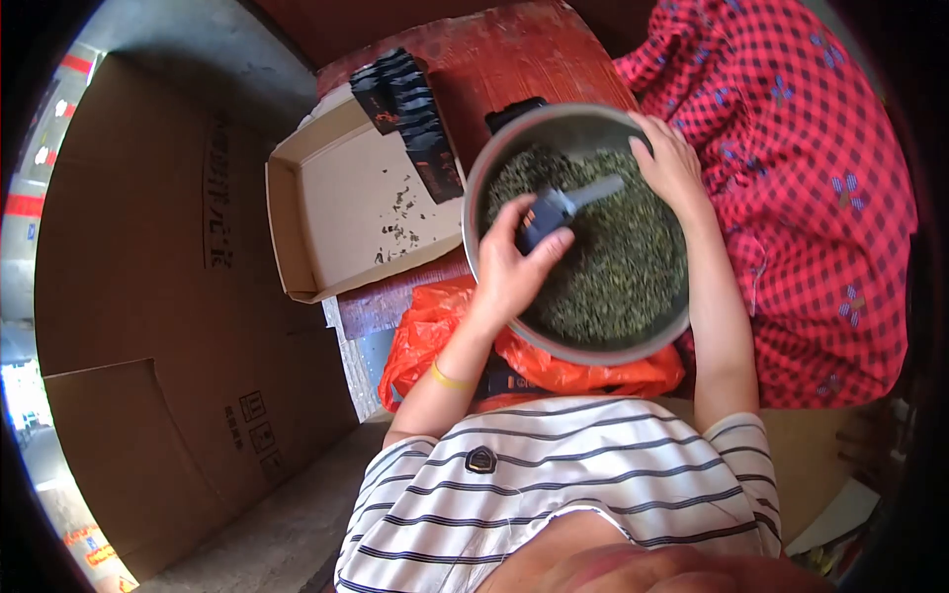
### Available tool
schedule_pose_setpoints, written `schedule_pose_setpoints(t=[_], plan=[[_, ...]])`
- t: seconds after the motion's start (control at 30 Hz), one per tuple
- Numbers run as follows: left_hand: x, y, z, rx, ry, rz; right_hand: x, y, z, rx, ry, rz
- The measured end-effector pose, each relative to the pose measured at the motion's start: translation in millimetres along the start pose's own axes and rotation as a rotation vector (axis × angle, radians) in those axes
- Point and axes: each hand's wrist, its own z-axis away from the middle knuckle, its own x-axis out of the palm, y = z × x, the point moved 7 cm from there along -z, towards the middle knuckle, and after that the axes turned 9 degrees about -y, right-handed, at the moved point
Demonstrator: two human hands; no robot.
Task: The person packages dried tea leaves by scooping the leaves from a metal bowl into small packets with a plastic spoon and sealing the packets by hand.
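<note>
A large metal bowl (479, 168) holds a heap of dried green leaves (623, 287), which look like tea. Over the bowl my left hand (519, 257) grips a small dark pouch (544, 219) between thumb and fingers. A pale scoop-like piece (596, 190) extends from the pouch's mouth toward the right, above the leaves; its far end is blurred. My right hand (672, 163) lies over the bowl's upper right rim, with the thumb inside and the fingers outside.
Left of the bowl, a shallow cardboard tray (336, 198) has scattered leaf bits and a row of dark pouches (410, 114). An orange plastic bag (425, 326) lies below the bowl. A big carton (129, 247) stands at left; red checked cloth (801, 198) hangs at right.
</note>
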Motion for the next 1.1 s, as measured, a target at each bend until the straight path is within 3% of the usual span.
schedule_pose_setpoints(t=[0.23,0.33,0.73,0.83,0.9,1.0,1.03,1.1], plan=[[9.6,2.4,29.7,0.068,-0.061,-0.121,-11.2,-20.0,20.9,0.012,-0.027,0.034],[7.0,-1.5,16.1,-0.015,-0.100,0.111,-7.2,-9.8,6.6,0.028,-0.016,0.007],[-22.0,-17.2,-65.5,0.010,0.093,0.096,16.9,28.6,-71.9,0.253,-0.052,-0.103],[-25.5,-17.5,-71.1,0.001,0.113,0.095,12.2,7.3,-71.5,-0.037,0.227,0.060],[-27.2,-14.3,-70.1,0.021,0.152,-0.008,-6.8,-27.3,-64.9,-0.150,0.225,-0.103],[-26.8,1.8,-66.3,0.102,0.186,-0.155,-13.4,-91.4,-44.9,-0.347,-0.482,-0.831],[-26.6,1.4,-65.8,0.102,0.193,-0.156,-8.1,-106.0,-31.5,-0.390,-0.635,-0.943],[-25.7,3.7,-64.5,0.146,0.199,-0.225,-10.7,-123.3,-26.7,-0.480,-0.618,-0.949]])
